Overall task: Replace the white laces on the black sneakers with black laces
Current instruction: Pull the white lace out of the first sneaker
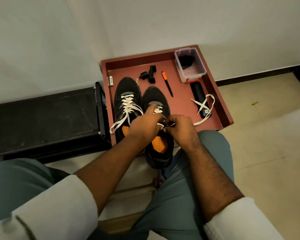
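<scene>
Two black sneakers with orange insoles stand side by side in a red-brown tray (213,94). The left sneaker (126,94) is fully laced with a white lace (128,104) whose loose ends trail off to the left. The right sneaker (154,99) has its white lace (204,103) partly pulled out; the free end runs right across the tray and over a black case. My left hand (144,123) rests on the right sneaker's tongue with fingers on the remaining lacing. My right hand (178,130) pinches the white lace at the eyelets. Black laces (185,60) lie coiled in a clear plastic box.
On the tray also lie a clear box (194,71) with a red latch, a black case (198,94), an orange-capped pen (167,85), a black clamp part (151,73) and a small white tube (111,80). A black bench (42,122) stands on the left. My knees flank the tray.
</scene>
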